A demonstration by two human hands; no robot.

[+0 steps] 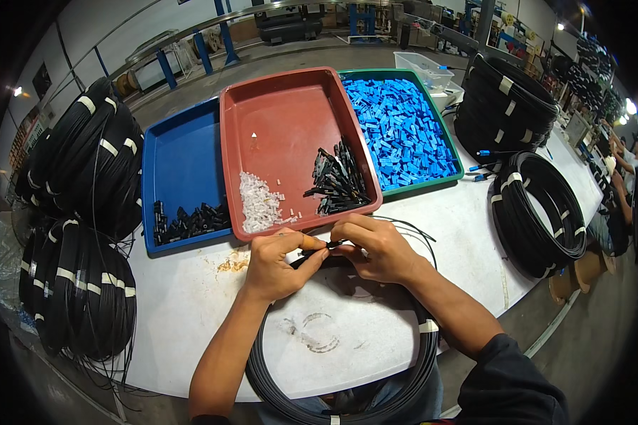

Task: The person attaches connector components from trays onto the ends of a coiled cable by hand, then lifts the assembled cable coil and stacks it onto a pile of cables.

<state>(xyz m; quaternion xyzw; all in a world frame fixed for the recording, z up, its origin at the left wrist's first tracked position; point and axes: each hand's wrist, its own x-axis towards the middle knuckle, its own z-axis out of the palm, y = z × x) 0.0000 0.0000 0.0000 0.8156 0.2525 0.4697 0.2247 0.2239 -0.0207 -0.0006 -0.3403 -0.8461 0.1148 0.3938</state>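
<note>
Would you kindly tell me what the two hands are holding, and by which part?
The left hand and right hand pinch a small black piece; which part they grip is too hidden to tell.

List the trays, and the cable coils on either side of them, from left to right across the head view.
Black coils on the left, blue tray, red tray, green tray, black coils on the right.
</note>
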